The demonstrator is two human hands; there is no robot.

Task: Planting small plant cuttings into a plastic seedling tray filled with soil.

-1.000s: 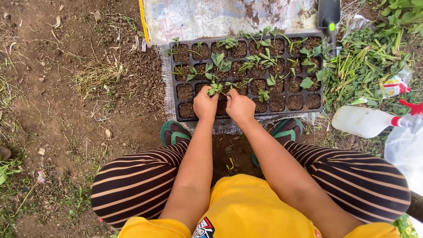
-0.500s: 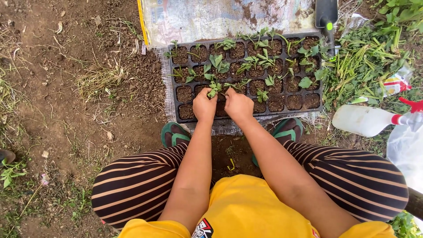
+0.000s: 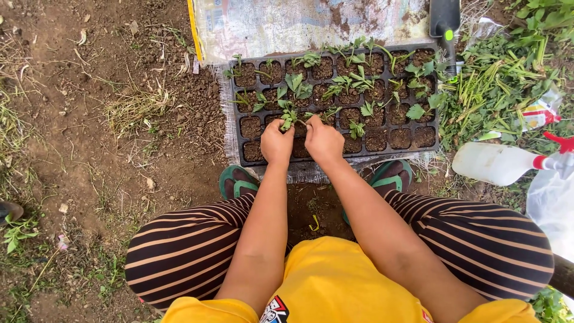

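A black seedling tray [image 3: 236, 152] with soil-filled cells lies on the ground in front of my knees. Most far cells hold small green seedlings; several near cells hold bare soil. My left hand [image 3: 277, 144] and my right hand [image 3: 323, 141] rest side by side over the tray's near middle. Their fingertips pinch around one small green seedling [image 3: 290, 118] standing in a cell. Whether each hand grips the stem or presses the soil around it is hidden by the fingers.
A white woven sack [image 3: 299, 24] lies beyond the tray. A black trowel with a green handle [image 3: 446, 24] is at the top right. Cut green stems [image 3: 496, 84] pile at the right, beside a white spray bottle [image 3: 499, 162]. Bare dirt spreads left.
Both hands stay at the same cell, shifting slightly; the fingers work around the seedling. The view has barely moved.
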